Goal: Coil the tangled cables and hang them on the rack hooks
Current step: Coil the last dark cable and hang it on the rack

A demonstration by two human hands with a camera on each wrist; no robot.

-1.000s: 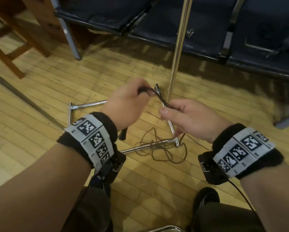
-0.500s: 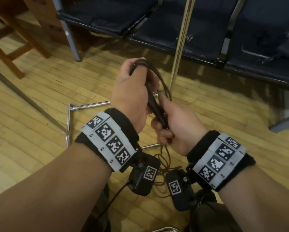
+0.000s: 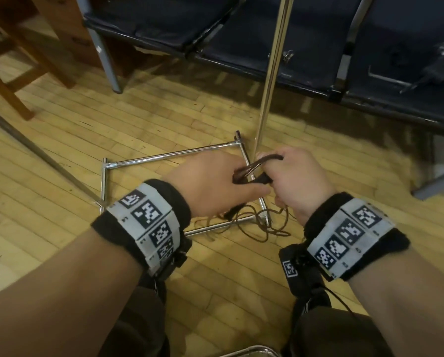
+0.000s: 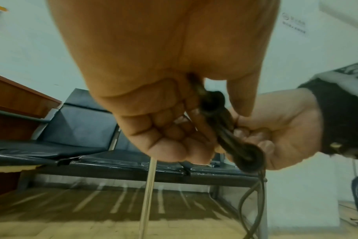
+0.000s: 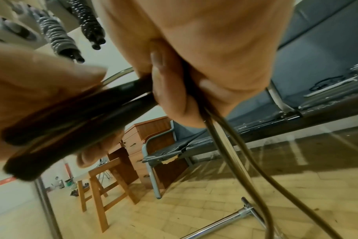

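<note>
above rack base [image 3: 164,157] — both hands [image 3: 249,180] curled round cable bundle [image 3: 253,173], fingers clenched

Wooden floor [image 3: 164,119] — dark bench seats [image 3: 267,29]

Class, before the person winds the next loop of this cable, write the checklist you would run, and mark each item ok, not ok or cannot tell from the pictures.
1. Left hand grips the cable bundle: ok.
2. Right hand grips the same bundle: ok.
3. All slack gathered: not ok; loose cable on the floor lies tangled.
4. Slack clear of the rack base: not ok; it crosses the near bar.
5. Rack pole upright and near: ok.
6. Free hook ready: cannot tell; no hook is clearly shown.
</note>
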